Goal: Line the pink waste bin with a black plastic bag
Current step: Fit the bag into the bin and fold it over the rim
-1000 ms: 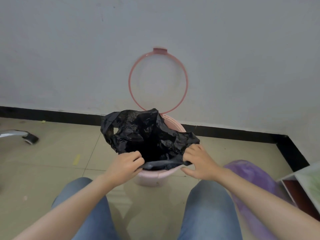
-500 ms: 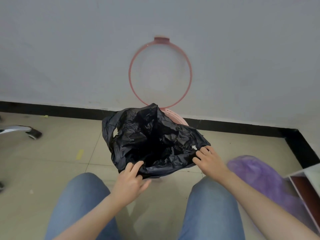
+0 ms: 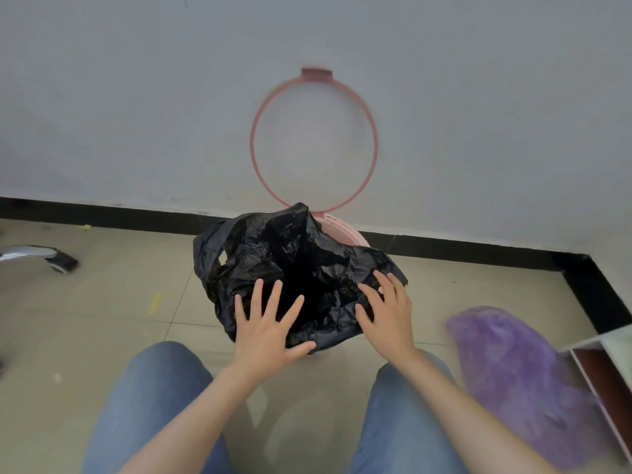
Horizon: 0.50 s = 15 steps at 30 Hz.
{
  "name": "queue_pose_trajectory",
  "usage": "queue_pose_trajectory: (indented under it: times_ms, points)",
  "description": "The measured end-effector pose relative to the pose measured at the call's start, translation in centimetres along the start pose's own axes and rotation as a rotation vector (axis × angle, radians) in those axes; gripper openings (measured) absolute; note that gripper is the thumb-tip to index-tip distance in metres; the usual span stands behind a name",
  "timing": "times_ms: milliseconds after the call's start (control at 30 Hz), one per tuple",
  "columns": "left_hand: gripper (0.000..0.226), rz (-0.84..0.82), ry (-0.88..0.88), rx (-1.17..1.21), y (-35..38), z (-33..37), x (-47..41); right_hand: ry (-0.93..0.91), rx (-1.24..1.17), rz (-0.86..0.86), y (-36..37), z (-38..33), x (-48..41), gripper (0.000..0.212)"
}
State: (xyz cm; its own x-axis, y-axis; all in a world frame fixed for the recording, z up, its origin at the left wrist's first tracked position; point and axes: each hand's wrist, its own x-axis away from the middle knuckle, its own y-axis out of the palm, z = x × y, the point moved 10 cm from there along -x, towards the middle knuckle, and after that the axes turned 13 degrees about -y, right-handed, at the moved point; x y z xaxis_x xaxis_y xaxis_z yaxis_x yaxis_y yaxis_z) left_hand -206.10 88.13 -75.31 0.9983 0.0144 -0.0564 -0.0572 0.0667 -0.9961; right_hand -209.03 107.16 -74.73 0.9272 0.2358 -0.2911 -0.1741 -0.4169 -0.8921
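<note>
A crumpled black plastic bag [image 3: 294, 265] lies draped over the pink waste bin [image 3: 342, 229], which shows only as a strip of rim at the back right. The bin's pink ring lid [image 3: 314, 142] stands up against the grey wall. My left hand [image 3: 270, 323] hovers over the bag's near left edge with fingers spread and nothing held. My right hand [image 3: 386, 309] rests flat on the bag's near right side, fingers apart. The bin's body is hidden under the bag.
My two jean-clad knees [image 3: 164, 378] frame the bin from below. A purple plastic bag [image 3: 513, 371] lies on the tiled floor at the right, beside a white and brown cabinet corner [image 3: 608, 367]. A chair's chrome leg and castor [image 3: 51, 260] sit at the left.
Both hands have let go of the bag's near rim and opened flat. The bag now covers the bin's front, and the view has tilted down a little.
</note>
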Motion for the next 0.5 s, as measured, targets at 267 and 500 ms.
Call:
queue_pose_trajectory:
  times_ms: [267, 500]
  points:
    - [0.097, -0.112, -0.223, 0.234, 3.2, -2.5, 0.3, 0.259, -0.574, -0.292, 5.5, 3.9, -0.4, 0.071]
    - [0.101, -0.123, -0.251, 0.254, 3.6, -2.7, 0.7, 0.371, -0.179, 0.237, -1.9, 4.5, -0.2, 0.037]
